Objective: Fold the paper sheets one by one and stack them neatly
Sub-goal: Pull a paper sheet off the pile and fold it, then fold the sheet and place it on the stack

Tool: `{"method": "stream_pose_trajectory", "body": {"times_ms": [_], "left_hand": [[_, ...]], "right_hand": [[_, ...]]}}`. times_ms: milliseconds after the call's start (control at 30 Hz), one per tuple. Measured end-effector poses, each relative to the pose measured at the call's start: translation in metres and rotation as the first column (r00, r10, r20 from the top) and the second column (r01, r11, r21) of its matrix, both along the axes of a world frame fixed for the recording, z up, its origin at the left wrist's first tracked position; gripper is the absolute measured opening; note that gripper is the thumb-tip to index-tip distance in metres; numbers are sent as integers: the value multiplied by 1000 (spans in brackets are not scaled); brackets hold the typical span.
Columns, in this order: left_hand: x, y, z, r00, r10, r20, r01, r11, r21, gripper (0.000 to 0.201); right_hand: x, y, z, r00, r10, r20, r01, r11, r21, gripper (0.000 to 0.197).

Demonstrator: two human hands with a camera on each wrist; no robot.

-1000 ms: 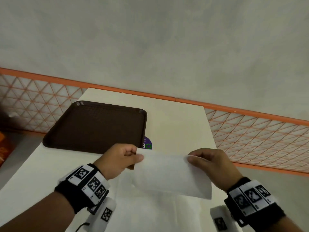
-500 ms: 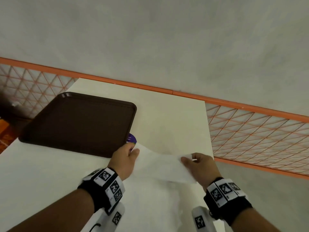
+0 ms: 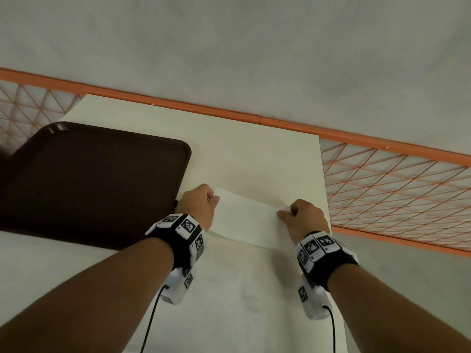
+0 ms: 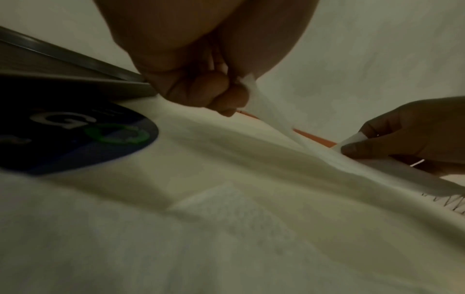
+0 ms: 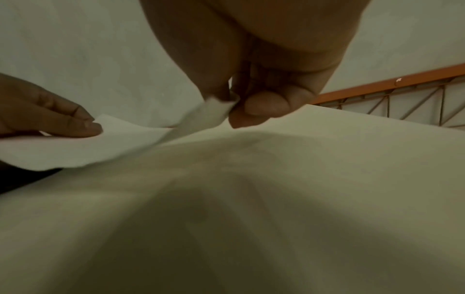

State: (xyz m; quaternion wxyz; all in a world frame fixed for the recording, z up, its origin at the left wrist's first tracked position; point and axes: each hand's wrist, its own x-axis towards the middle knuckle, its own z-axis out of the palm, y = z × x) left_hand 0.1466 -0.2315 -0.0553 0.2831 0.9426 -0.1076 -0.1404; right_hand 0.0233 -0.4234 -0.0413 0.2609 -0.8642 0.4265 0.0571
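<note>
Folded sheet (image 3: pixel 248 220) held low over the table (image 3: pixel 254 154), above more white paper (image 3: pixel 229 289) lying there. Left hand (image 3: pixel 198 205) pinches its far left corner, right hand (image 3: pixel 304 217) pinches its far right corner. Brown tray (image 3: pixel 89 184) just left of the left hand. Round blue sticker (image 4: pixel 75 135) beside the tray.

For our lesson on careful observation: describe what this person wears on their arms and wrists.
Bare forearms, no sleeves. Each wrist carries a black band topped with white blocks printed with black square markers, and beneath it a white camera unit trailing a thin black cable.
</note>
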Motion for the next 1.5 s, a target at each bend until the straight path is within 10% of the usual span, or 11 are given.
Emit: {"method": "stream_pose_trajectory", "body": {"times_ms": [333, 567, 800, 1000, 1200, 1500], "left_hand": [[18, -16, -10, 999, -51, 6, 48, 978, 205, 23], [9, 1, 21, 1000, 2, 4, -2, 998, 70, 28], [-32, 59, 52, 949, -300, -95, 302, 953, 13, 13], [-67, 105, 50, 848, -478, -231, 527, 809, 261, 24], [-85, 137, 41, 778, -566, -273, 626, 652, 428, 60], [-94, 145, 39, 815, -546, -194, 575, 724, 381, 29]], "right_hand": [[26, -11, -8, 995, 17, -96, -17, 1000, 3, 30], [7, -14, 13, 995, -93, 35, 93, 996, 6, 55], [-38, 43, 47, 979, 160, 124, -166, 985, 41, 16], [-76, 120, 39, 937, 347, 41, -349, 928, 132, 11], [-98, 175, 19, 963, 257, -77, -226, 930, 289, 40], [-96, 194, 3, 987, 138, -82, -109, 952, 287, 42]]}}
